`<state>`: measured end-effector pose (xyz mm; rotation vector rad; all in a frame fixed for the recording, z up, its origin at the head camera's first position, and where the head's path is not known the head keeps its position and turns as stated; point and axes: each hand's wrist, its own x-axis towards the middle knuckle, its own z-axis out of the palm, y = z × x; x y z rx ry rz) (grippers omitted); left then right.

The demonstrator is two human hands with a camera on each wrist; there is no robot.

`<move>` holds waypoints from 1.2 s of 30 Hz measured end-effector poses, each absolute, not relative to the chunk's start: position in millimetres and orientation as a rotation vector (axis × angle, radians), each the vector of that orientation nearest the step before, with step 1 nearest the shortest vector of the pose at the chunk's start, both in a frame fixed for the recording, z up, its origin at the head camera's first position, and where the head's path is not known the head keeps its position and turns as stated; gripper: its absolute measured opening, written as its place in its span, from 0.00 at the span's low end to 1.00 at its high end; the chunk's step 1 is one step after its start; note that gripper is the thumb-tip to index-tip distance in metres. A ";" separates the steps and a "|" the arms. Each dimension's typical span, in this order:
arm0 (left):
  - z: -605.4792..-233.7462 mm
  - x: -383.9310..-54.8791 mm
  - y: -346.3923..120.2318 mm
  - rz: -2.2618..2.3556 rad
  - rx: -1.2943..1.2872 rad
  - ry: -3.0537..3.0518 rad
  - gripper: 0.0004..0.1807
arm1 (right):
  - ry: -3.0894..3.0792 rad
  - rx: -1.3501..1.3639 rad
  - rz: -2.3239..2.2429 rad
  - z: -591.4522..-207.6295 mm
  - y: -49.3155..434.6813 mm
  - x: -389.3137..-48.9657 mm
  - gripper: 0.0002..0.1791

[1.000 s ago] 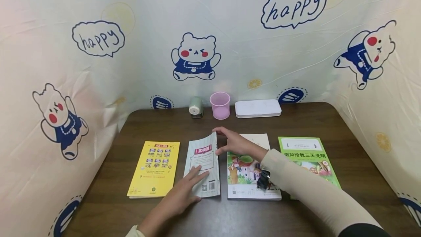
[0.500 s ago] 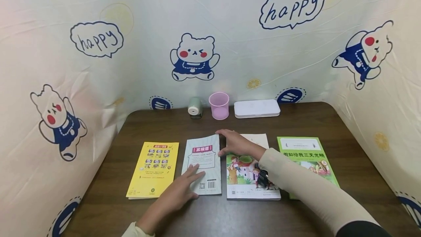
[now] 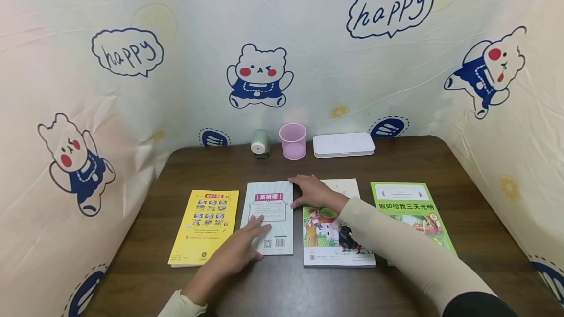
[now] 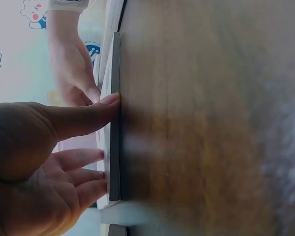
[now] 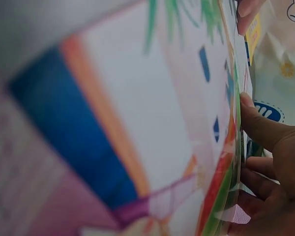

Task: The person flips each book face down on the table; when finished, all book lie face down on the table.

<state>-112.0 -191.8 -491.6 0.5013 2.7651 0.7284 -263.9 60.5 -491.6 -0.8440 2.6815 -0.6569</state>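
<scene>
Broadly, dark brown wooden table (image 3: 410, 160) under four paperbacks in a row. Second from left, pale grey-green paperback book (image 3: 269, 216), flat between yellow paperback book (image 3: 204, 226) and illustrated children's paperback (image 3: 337, 238). Left hand (image 3: 235, 253) pressed on its near corner, fingers straight and slightly spread. Right hand (image 3: 315, 192) touching its far right edge, fingers loosely extended, gripping nothing.
</scene>
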 end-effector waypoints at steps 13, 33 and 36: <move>-490.9 -111.1 -190.9 0.705 0.472 2.751 0.38 | 2.703 -0.844 -0.574 -492.9 60.9 -263.0 0.49; -492.8 -111.7 -190.9 0.680 0.442 2.755 0.38 | 2.697 -0.777 -0.674 -489.9 104.2 -261.0 0.49; -493.0 -111.8 -190.9 0.684 0.454 2.754 0.38 | 2.694 -0.732 -0.644 -489.2 112.6 -260.6 0.49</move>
